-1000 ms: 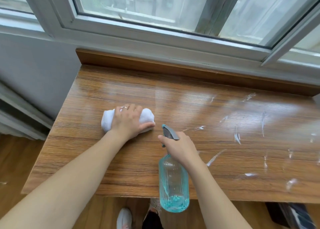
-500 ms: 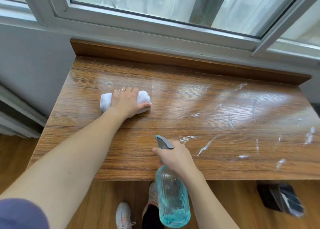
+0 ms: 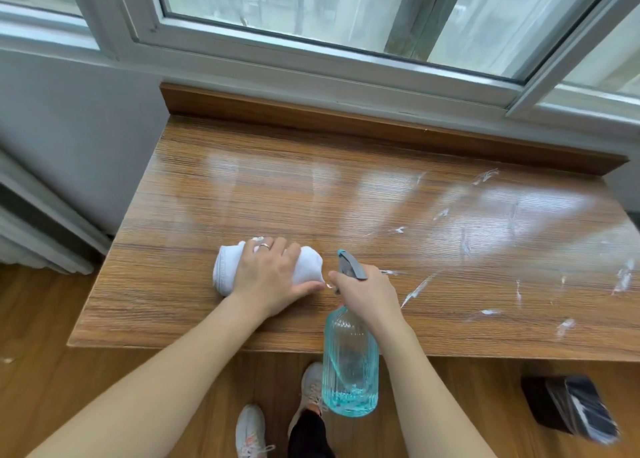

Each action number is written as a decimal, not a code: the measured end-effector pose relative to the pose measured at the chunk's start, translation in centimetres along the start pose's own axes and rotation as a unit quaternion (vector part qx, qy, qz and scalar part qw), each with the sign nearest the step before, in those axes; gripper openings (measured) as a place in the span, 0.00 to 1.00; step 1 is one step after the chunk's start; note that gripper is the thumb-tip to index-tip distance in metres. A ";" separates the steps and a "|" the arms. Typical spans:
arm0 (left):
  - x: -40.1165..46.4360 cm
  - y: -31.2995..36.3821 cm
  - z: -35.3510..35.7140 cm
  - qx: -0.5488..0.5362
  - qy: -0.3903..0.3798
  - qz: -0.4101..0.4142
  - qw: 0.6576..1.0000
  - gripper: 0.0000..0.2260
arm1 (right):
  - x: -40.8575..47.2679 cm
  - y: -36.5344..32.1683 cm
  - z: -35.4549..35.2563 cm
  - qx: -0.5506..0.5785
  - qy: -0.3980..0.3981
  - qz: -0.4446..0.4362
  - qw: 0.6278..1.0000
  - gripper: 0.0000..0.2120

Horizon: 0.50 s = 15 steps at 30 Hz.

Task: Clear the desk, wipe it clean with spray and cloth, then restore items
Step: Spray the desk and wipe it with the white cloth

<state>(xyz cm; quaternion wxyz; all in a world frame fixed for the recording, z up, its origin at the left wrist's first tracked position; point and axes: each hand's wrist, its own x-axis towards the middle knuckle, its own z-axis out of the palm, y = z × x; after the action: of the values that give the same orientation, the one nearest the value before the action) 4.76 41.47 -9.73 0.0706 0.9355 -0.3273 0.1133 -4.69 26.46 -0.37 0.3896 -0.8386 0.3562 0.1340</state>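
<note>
Now your left hand [image 3: 268,277] presses flat on the rolled cloth [image 3: 227,270], fingers draped over it, on the desk [image 3: 263,194] near its front edge. Just beside it, your right hand [image 3: 369,293] grips the spray bottle [image 3: 349,364] by the neck, forefinger on the trigger, body hanging past the edge. White streaks [image 3: 417,289] lie right of that grip.

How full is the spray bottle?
Nearly empty: the spray bottle in the right hand shows blue liquid only at its base.
</note>
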 end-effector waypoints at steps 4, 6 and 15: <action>1.6 -0.9 0.0 0.002 -0.047 0.020 0.999 0.39 | -0.7 0.3 0.6 0.001 0.001 -0.007 1.000 0.17; 3.0 -1.0 0.0 0.009 -0.070 0.010 0.997 0.41 | -1.2 0.6 0.8 0.001 0.001 -0.006 1.000 0.15; 6.4 -0.8 -0.5 0.026 -0.112 -0.043 0.992 0.40 | -4.2 3.9 1.5 0.021 0.003 0.004 1.000 0.14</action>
<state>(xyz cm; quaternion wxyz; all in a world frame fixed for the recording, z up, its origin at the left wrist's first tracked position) 10.11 38.39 -7.67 0.0134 0.9570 -0.2896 0.0129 -10.36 27.91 -1.41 0.4058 -0.8292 0.3635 0.1251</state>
